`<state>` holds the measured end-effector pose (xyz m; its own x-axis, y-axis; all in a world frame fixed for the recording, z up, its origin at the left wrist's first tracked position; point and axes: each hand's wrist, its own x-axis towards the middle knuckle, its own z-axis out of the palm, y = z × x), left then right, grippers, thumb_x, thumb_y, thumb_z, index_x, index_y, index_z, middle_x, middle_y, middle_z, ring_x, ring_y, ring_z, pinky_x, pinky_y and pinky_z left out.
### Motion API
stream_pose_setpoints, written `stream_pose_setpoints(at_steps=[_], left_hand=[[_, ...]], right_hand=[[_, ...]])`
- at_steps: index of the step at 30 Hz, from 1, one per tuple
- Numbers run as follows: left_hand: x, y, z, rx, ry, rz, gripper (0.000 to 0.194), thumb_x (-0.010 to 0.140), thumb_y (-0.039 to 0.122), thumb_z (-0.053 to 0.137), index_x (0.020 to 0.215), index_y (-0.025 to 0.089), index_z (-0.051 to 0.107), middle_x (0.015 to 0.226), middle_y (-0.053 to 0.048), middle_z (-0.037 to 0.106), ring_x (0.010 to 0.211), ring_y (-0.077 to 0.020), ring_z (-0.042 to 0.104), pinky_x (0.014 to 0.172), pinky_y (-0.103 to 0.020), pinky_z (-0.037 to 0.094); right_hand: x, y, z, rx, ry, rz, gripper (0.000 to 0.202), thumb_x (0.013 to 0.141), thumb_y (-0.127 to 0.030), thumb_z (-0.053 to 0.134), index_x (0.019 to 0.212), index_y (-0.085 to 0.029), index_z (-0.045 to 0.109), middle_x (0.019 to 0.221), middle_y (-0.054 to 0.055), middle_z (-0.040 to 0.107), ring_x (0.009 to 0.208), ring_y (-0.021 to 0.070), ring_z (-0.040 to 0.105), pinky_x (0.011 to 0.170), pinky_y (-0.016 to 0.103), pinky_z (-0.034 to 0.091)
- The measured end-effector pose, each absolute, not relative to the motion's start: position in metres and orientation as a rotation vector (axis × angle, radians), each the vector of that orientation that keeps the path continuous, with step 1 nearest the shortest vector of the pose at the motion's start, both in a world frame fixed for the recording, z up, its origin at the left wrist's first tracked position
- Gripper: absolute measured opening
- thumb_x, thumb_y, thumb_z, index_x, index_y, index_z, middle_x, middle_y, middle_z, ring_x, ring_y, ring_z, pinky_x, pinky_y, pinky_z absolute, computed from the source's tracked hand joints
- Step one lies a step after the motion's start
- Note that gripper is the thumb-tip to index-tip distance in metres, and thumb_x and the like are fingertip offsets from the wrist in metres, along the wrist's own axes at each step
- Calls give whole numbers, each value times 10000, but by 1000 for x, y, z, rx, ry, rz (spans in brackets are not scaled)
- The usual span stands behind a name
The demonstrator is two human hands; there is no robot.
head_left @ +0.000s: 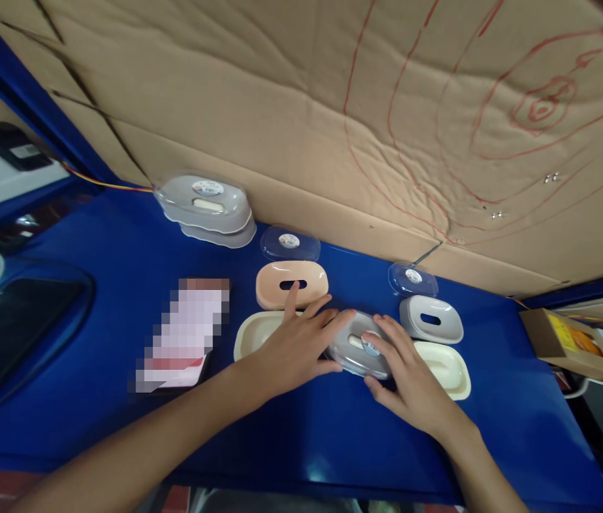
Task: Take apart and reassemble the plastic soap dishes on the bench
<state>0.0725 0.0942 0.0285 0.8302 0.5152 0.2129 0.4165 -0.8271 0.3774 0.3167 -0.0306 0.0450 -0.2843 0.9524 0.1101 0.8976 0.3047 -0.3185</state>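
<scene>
A grey oval box (352, 362) with a clear lid and a round label lies on the blue table between my hands. My left hand (294, 345) has its fingers spread, touching the box's left side and reaching over a cream dish (252, 335). On the box's right side rests my right hand (408, 377), fingers apart, fingertips on the lid. Behind my left hand sits a peach tray (269, 281) with a slot. Right of the box are a white slotted tray (447, 324) and another cream dish (454, 367).
Stacked grey boxes (208, 203) stand at the back left, against a cardboard wall (280, 85). Two clear lids (291, 244) (413, 279) lie behind the trays. A blurred phone (187, 328) is at left, a dark device (18, 320) beyond it, and a cardboard box (571, 342) at right.
</scene>
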Motion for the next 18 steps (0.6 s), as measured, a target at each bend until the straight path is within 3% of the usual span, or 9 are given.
stream_pose_setpoints(at_steps=[3, 7, 11, 14, 18], left_hand=[[71, 95, 30, 2757, 695, 438, 819, 911, 504, 797, 1576, 246, 396, 1464, -117, 668, 1508, -356, 462, 1284, -666, -43], [63, 102, 43, 2880, 664, 554, 853, 933, 600, 727, 1617, 237, 370, 1658, -209, 450, 1541, -381, 416, 1281, -671, 68], [57, 110, 64, 2841, 780, 795, 570, 1041, 481, 606, 1516, 180, 511, 1491, -175, 633, 1402, -342, 578, 1270, -611, 219], [56, 113, 72, 2822, 885, 880, 363, 1052, 351, 576, 1361, 170, 627, 1290, -147, 740, 1244, -323, 677, 1230, -628, 288], [55, 114, 71, 2832, 964, 835, 236, 1039, 307, 561, 1150, 168, 717, 1095, -124, 776, 1050, -329, 733, 1030, -555, 503]], right_hand=[[318, -30, 45, -1690, -2333, 212, 590, 1023, -399, 646, 1570, -292, 451, 1713, 114, 357, 1606, 359, 295, 1231, 631, 414], [323, -18, 50, -1698, -2370, 150, 605, 1045, -408, 621, 1607, -320, 415, 1720, 94, 357, 1602, 354, 305, 1230, 633, 403], [323, 2, 52, -1690, -2280, -103, 567, 1054, -362, 620, 1594, -321, 450, 1683, 131, 403, 1554, 383, 378, 1192, 655, 408], [319, 11, 49, -1671, -1958, -360, 449, 1024, -298, 671, 1465, -292, 585, 1493, 163, 573, 1377, 373, 561, 1103, 617, 474], [314, 6, 45, -1524, -1955, -188, 309, 1011, -216, 674, 1314, -273, 658, 1219, 106, 703, 1136, 284, 685, 981, 483, 549]])
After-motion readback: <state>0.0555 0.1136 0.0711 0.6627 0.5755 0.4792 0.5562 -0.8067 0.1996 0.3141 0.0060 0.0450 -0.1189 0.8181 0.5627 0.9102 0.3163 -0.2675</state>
